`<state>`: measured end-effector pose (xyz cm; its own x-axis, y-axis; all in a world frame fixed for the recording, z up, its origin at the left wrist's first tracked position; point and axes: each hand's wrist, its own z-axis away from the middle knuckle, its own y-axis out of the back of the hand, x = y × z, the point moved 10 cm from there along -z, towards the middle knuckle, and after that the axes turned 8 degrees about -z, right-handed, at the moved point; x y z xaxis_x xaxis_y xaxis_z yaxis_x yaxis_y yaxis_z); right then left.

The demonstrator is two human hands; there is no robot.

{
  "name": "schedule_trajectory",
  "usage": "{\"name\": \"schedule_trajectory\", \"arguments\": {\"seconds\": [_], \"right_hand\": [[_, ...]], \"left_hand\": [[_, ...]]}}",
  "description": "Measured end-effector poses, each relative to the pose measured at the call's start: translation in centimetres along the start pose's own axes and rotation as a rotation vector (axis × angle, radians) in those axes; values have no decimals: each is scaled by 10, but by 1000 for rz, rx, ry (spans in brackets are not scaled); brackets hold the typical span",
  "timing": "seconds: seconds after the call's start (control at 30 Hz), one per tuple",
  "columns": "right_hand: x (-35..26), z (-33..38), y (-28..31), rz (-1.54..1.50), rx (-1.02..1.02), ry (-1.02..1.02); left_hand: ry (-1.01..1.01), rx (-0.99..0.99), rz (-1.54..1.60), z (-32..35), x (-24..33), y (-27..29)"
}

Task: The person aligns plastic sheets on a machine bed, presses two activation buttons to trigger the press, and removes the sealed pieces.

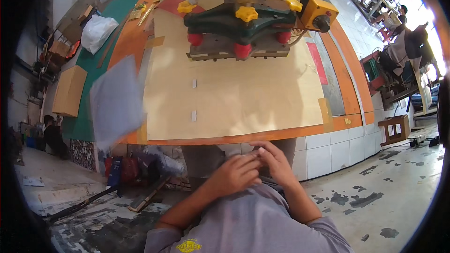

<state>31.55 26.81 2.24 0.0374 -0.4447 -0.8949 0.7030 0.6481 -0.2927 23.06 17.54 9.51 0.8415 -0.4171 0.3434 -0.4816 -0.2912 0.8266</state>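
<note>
My left hand [236,173] and my right hand [275,161] meet in front of my waist, just below the table's front edge. Fingers of the left are curled in against the right hand, whose thumb and fingers are bent toward them. Whatever sits between the fingertips, if anything, is too small to make out. Beyond my hands lies a pale board [243,98] taped down on the orange tabletop [220,138]. Two small white tabs, a far one [194,84] and a near one [194,115], lie on it. A whitish sheet [117,100], blurred, covers the table's left front corner.
Over the board's far part stands a press [241,23] with a dark green frame, yellow knobs and red feet. A yellow control box [318,11] hangs at its right. Leftward are a white plastic bag [98,33] and a cardboard box [69,91]. A wooden stool [394,129] stands right.
</note>
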Motion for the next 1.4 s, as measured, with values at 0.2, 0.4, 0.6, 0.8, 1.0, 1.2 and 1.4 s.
{"name": "schedule_trajectory", "arguments": {"seconds": [0.2, 0.4, 0.6, 0.8, 1.0, 1.2, 1.4], "right_hand": [[-4, 18, 61, -179, 191, 8], [-73, 19, 96, 317, 481, 347], [-115, 10, 82, 883, 603, 606], [-111, -7, 82, 990, 521, 587], [-116, -11, 77, 1051, 455, 584], [-118, -14, 76, 1048, 413, 590], [-126, -30, 76, 1023, 329, 595]], "left_hand": [[314, 35, -56, 12, -47, 36], [394, -110, -293, 6, -94, 33], [430, -63, -340, -4, -116, 34], [452, -65, -335, -9, -122, 36], [454, -79, -346, -11, -123, 37], [442, -54, -332, -16, -118, 49], [453, -1, -277, -1, -153, 78]]}}
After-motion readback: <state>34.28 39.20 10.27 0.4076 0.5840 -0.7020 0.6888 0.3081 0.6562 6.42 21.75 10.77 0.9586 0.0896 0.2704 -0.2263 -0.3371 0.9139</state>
